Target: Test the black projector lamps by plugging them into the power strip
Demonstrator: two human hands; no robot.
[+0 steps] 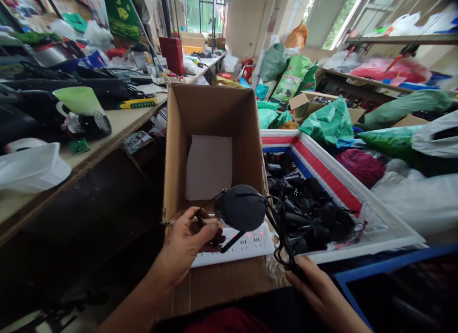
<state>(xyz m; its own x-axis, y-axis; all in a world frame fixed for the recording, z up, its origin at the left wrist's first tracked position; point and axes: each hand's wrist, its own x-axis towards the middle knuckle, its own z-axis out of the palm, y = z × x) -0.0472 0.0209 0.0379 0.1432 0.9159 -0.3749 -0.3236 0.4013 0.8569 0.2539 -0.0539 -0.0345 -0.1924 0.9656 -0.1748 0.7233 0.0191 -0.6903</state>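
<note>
A black device with a round, disc-shaped head (246, 208) hangs above a white power strip (252, 242); its exact kind I cannot make out. My left hand (191, 235) is closed at its left side, the fingers round a thin dark part that they mostly hide. A slim black bar (232, 242) slants below the head. From the device's right side a bundled black cable (282, 233) runs down to my right hand (309, 278), which is closed on it. Behind stands a cardboard box (218, 104), its flaps open, with a pale sheet (209, 168) inside.
Right of the box, a white-rimmed crate (375, 204) with striped lining holds many black devices (307, 199). A cluttered workbench (118, 132) on the left carries a green cup (79, 101), a yellow cutter (138, 103) and a white tub (36, 166). Bags fill the right side.
</note>
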